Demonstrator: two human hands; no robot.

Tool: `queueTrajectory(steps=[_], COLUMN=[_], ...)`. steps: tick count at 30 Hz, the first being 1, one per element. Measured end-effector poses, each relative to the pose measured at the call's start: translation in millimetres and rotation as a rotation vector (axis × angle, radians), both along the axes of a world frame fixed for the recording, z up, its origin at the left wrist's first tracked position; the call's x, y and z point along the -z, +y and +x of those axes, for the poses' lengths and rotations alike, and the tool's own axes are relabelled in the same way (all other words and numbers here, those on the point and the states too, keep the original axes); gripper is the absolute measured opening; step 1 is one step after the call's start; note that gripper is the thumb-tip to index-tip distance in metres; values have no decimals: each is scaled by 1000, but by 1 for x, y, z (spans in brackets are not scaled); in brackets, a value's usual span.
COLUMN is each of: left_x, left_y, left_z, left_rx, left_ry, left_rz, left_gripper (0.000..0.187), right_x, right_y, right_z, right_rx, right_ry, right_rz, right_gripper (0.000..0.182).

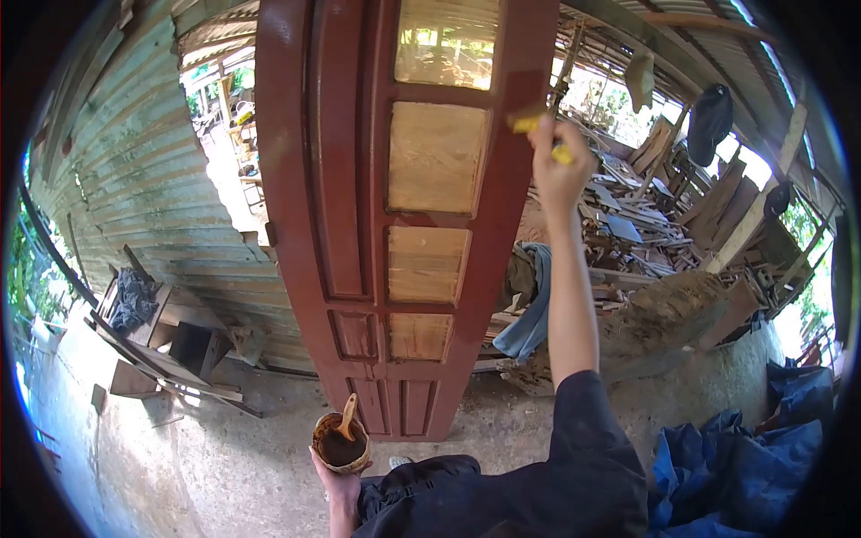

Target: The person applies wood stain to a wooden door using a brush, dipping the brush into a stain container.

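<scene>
Dark sleeves fill the bottom of the head view, and both of the person's hands are busy. Nearest, low at centre, the left hand (334, 484) cups a small round pot (341, 444) from beneath, fingers wrapped around its base; the pot holds dark reddish-brown stain, with a wooden stick (347, 416) standing tilted in it. Higher up, the right arm reaches overhead and the right hand (560, 166) is clenched around a yellow-handled brush (529, 121), its tip pressed to the right stile of a tall wooden door (395, 215) standing upright on the concrete floor (233, 466). Judging by colour, the frame, rails and left-hand panels are already coated red-brown, while the stacked middle panels (437, 157) are bare pale wood, so the frame looks largely done and those panels remain. Blue tarpaulin (744, 466) lies at the lower right. Beyond the door, heaped timber offcuts (664, 224) fill the right side, and a corrugated metal wall (134, 179) runs along the left.
</scene>
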State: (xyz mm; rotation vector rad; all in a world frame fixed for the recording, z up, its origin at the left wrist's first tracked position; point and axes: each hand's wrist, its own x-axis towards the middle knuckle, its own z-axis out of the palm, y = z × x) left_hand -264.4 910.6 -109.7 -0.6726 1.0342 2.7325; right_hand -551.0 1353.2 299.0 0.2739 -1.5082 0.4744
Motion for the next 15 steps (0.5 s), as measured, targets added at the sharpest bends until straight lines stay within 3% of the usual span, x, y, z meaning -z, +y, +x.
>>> queueTrajectory(steps=[1,3,9,13,15], left_x=[1,0,1,-3,-6], left_y=[0,1,5,5,9], left_z=[0,-1,2,-1,-3], left_rx=[-7,-22,-69,-55,-50], left_ry=[-8,-12,-14,-16,-9], left_rz=[8,22,46,23,15], left_gripper=[75,76,78,78,79], right_x=[-23,-66,-182,-227,-240], right_y=[5,6,22,23,44], right_z=[-13,-39,-66,-78,-97], right_rx=[1,-328,-503,-360,50], right_ry=[54,-7,22,19,193], right_rz=[13,-246,-221,-274,26], right_gripper=[26,27,30,25,24])
